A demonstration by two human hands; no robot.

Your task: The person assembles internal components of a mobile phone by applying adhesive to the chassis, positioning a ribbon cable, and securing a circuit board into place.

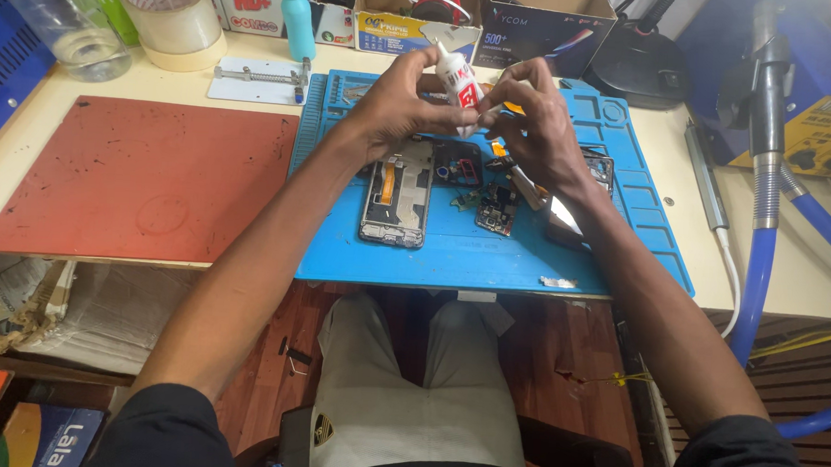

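my left hand (396,105) is wrapped around a small white plastic glue tube with a red label (459,80), held up over the blue silicone work mat (453,250), nozzle pointing up and away from me. my right hand (535,126) is pinched narrow at the tube's lower end, fingertips closed on it or on something tiny there; i cannot tell which. below my hands the opened black smartphone with its back off (399,195) lies flat on the mat, its orange flex ribbon exposed, and a small loose circuit board (498,209) sits just beside it to the right. judging from that, the teardown is done and parts are out, but nothing is glued or closed yet. a red rubber mat (144,177) lies to the left on the table (793,272).
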